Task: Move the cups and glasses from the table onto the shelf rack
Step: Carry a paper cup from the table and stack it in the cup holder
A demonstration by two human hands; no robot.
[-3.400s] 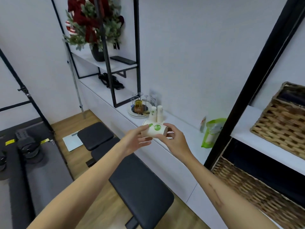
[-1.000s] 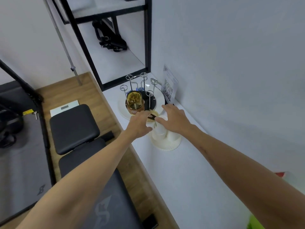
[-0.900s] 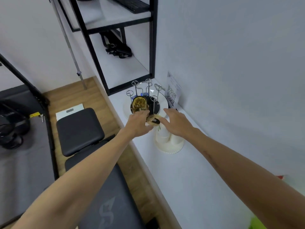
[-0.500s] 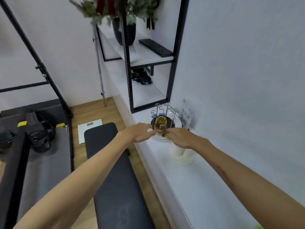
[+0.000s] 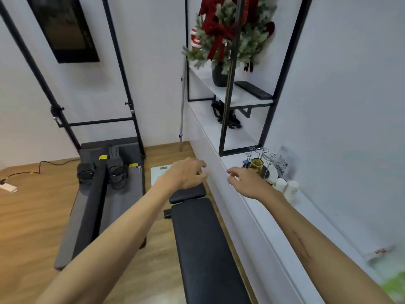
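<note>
Glass (image 5: 256,163): amber, on rack (image 5: 260,160) at tabletop (image 5: 245,194) far end. Likely fragile, slick; grip its sides. Paper cups (image 5: 286,187) beside: light, crushable. Your hands, left (image 5: 186,175) and right (image 5: 246,182), hang loose, holding nothing.

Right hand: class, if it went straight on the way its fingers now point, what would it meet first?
Probably nothing near: the right hand is empty, its fingers pointing left over the white counter edge towards the left hand. Depth is unclear.
</note>
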